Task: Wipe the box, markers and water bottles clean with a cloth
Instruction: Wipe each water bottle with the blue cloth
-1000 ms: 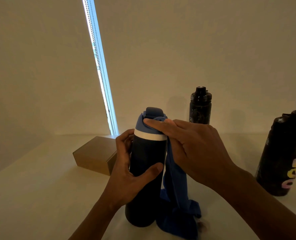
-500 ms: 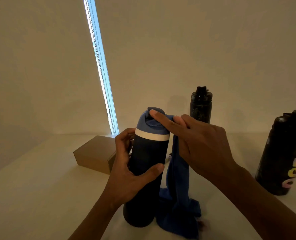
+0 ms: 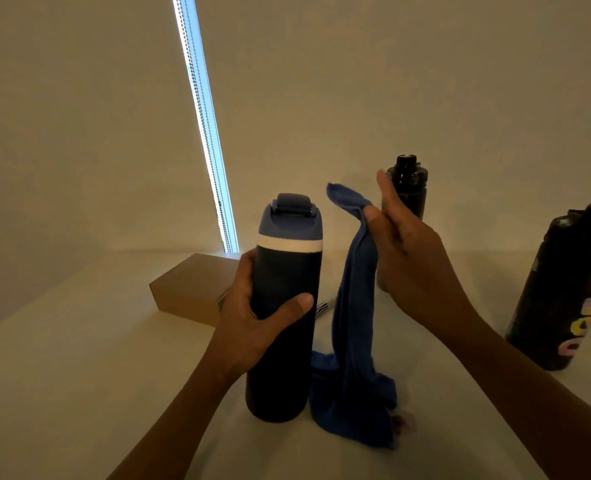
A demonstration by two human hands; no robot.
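On the pale tabletop (image 3: 79, 375) our left grip (image 3: 252, 327) wraps the upright navy cylindrical water bottle (image 3: 287, 278) with its blue lid (image 3: 288, 226), while our right grip (image 3: 408, 251), pinching the long blue cloth (image 3: 354, 306), has lifted off that lid, so we judge the top wiped

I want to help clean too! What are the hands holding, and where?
The left hand grips the dark blue bottle around its middle. The right hand pinches the blue cloth near its top end.
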